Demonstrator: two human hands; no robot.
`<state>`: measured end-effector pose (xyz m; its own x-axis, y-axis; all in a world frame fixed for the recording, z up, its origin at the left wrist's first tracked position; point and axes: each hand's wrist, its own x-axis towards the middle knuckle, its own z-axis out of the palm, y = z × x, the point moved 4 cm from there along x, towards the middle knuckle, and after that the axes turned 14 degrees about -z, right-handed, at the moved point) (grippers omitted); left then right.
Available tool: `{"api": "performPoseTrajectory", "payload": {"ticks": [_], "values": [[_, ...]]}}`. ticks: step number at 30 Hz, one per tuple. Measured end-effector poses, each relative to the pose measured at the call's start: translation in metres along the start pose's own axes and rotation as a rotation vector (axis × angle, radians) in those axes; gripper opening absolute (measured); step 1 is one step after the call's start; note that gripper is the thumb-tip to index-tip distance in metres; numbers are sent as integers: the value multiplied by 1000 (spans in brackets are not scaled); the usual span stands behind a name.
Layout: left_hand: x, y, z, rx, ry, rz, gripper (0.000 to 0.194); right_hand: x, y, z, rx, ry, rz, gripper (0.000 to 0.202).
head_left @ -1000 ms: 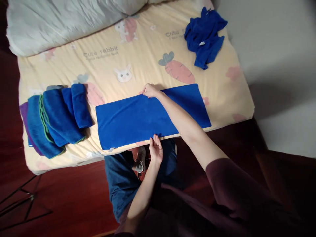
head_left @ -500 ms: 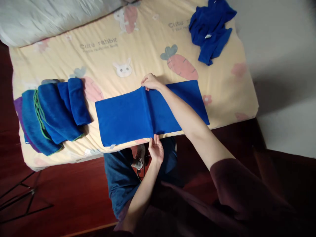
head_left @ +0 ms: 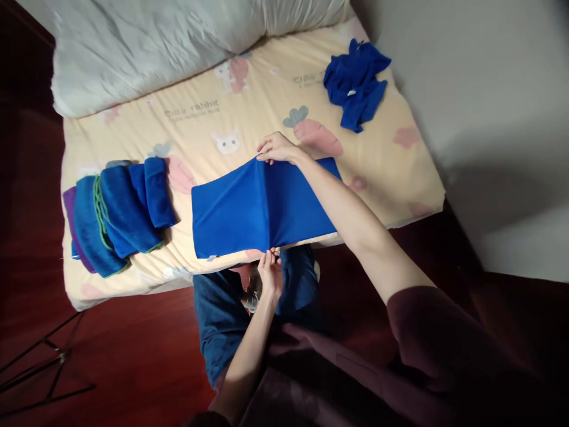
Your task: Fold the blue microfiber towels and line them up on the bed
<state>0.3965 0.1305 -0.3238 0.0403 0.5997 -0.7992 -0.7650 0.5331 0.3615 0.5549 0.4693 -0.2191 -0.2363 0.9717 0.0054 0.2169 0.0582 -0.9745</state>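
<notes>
A blue towel [head_left: 231, 207] lies lengthwise along the bed's near edge, with a raised ridge across its middle. My right hand [head_left: 276, 148] pinches the far end of that ridge, fingers closed on the cloth. At the near edge, my left hand [head_left: 270, 273] grips the ridge's other end between thumb and fingers. Between both hands the fabric is drawn taut and lifted slightly. A small pale tag [head_left: 212, 258] shows at the towel's near left corner. My right forearm covers part of its right half.
Folded blue, green-edged and purple towels [head_left: 120, 207] are piled on the left of the bed. A crumpled blue cloth [head_left: 355, 86] lies at the far right, near the wall [head_left: 489, 148]. White bedding [head_left: 155, 53] runs along the back; a black stand [head_left: 60, 356] is at lower left.
The towel's middle ridge has risen a little, pulled up by both hands. The head view has shifted, bringing more of the white bedding into sight.
</notes>
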Motion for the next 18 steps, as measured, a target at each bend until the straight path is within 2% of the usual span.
{"api": "performPoseTrajectory", "payload": {"ticks": [4,7,11,14,16,18], "values": [[-21,36,-6,78,-47,159,16,-18,-45,-13,-29,87,-109,47],[-33,79,-11,174,-61,318,33,-39,-80,-21,-41,138,-187,45],[-54,166,-4,456,-48,638,44,-70,-116,-34,-73,248,-304,45],[-78,240,15,696,0,863,46,-92,-138,-43,-64,334,-409,45],[-95,284,32,726,6,922,42,-107,-149,-48,-32,390,-458,47],[-110,319,53,727,22,913,36,-121,-159,-50,8,431,-479,49]]}}
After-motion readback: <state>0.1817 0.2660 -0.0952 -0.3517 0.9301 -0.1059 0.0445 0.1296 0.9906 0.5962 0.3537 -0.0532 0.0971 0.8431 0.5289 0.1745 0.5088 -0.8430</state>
